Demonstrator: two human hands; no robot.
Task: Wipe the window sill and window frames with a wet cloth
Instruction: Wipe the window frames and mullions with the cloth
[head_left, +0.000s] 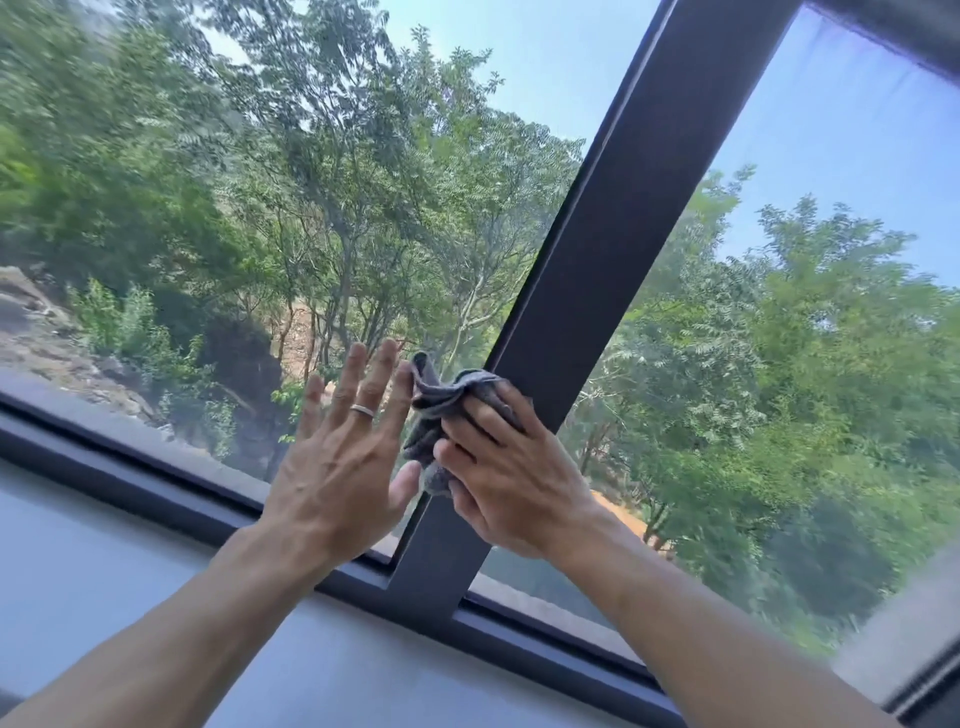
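A dark upright window frame bar runs from the top right down to the bottom rail. My right hand presses a crumpled grey cloth against the lower part of that bar, fingers curled over the cloth. My left hand lies flat with straight fingers on the left glass pane, just left of the cloth; it wears a ring. The pale grey window sill spreads below the bottom rail.
Large glass panes stand on both sides of the bar, with trees and sky outside. A second dark frame edge shows at the bottom right corner.
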